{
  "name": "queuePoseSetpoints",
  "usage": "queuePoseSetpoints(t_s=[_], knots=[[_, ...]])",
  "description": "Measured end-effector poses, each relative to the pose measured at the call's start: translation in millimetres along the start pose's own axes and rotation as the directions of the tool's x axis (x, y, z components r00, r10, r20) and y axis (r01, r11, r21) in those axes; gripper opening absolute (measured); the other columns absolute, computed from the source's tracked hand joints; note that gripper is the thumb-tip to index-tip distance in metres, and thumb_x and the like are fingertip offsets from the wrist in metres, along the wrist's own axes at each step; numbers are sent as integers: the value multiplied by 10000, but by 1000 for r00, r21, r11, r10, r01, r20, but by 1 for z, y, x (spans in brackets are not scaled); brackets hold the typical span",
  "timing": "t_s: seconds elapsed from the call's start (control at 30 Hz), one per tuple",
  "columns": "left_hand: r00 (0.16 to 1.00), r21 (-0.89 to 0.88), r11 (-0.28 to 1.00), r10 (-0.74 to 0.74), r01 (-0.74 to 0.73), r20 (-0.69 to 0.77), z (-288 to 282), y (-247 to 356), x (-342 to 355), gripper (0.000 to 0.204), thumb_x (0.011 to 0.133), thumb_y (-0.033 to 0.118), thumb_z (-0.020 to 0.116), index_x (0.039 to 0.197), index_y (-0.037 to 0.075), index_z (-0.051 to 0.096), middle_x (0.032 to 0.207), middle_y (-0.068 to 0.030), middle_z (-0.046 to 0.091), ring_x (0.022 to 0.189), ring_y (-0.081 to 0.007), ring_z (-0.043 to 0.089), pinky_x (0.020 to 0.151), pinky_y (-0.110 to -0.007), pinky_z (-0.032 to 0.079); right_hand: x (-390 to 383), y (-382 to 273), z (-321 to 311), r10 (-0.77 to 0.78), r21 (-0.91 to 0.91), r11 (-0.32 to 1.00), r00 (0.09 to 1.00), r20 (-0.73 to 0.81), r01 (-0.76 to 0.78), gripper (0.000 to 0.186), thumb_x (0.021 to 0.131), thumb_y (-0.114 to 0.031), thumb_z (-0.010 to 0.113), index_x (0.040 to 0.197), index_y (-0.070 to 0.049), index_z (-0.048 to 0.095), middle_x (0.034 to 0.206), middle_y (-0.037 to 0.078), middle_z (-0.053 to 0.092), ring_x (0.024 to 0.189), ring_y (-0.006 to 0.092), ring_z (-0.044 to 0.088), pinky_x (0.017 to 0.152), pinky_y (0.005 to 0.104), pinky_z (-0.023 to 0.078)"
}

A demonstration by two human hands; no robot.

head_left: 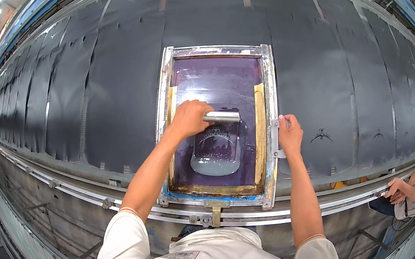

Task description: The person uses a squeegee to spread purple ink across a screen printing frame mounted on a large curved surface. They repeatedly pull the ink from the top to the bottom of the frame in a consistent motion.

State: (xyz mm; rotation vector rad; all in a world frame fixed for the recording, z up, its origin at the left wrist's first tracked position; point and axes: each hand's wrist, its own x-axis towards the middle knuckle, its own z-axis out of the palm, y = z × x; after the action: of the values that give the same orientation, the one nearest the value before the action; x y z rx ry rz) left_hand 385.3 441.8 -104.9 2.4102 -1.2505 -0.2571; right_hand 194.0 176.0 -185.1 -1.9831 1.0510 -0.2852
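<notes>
A screen-printing frame (274, 86) with metal edges and purple mesh lies across the black fabric. My left hand (191, 119) is wrapped round the end of a silvery metal squeegee (227, 117), which lies crosswise over the mesh. Its lower edge is hard to see. Below it, a U-shaped band of pale translucent ink (212, 168) surrounds a small spiky arched design (218, 138) in the mesh. My right hand (289, 135) is closed on the frame's right rail, its fingers curled over the edge. Tan tape (257, 133) lines the inner sides of the frame.
Black fabric panels (122, 76) cover the long table on both sides. Two arched prints (322, 139) mark the panels at right. A metal rail (311, 199) runs along the near edge, with a bracket (215, 215) by the frame. Another person's hands (401, 188) rest near the rail at far right.
</notes>
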Motion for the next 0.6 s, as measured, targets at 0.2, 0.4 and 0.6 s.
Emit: queuePoseSetpoints(t_s=[0.2,0.4,0.6], knots=[[985,72,996,58,-47,-164,40,30,-68,361,679,-18,725,1001,143,752,1030,-48,735,927,-279,648,774,-435,479,-5,0,-4,41,50,998,999,6,-41,263,982,-330,695,1060,-80,673,933,185,723,905,371,688,839,437,528],[979,48,998,39,-30,-201,49,86,-165,548,610,-6,736,1145,104,704,1158,-19,694,942,-241,603,808,-402,447,-2,-40,-39,-191,39,980,976,-103,196,226,987,-259,697,1021,-37,680,939,139,729,875,298,688,896,404,543],[980,124,991,-33,58,-196,59,89,-162,478,622,7,760,1086,112,716,1112,-11,709,997,-238,621,857,-397,447,3,13,-11,-99,299,949,995,-10,98,232,984,-256,703,997,-28,662,831,130,699,729,216,606,764,389,522]])
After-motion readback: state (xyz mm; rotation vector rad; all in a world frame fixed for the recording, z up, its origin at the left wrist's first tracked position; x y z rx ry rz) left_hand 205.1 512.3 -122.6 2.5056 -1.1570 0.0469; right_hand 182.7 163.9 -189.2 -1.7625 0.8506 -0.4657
